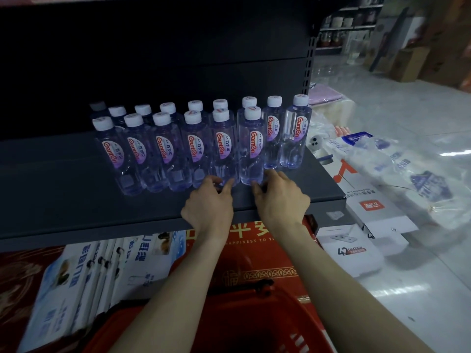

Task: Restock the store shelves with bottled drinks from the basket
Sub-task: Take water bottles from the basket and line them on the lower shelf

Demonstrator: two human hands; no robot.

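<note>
Bottled drinks (193,141) are lined up upright in two rows on the dark shelf (76,194). The bases of two front bottles are touched by the left hand (207,202) and right hand (280,197), fingers loosely bent, nothing gripped. The red basket (254,327) is seen below the shelf.

**Bottles upright on shelf, basket below**

Clear water bottles (193,146) with white caps and red-and-purple "Ganten" labels stand upright in two tight rows on the dark shelf (63,194), toward its right end. The front row is six wide. The red plastic basket (254,314), black handle, sits below the shelf.
</note>
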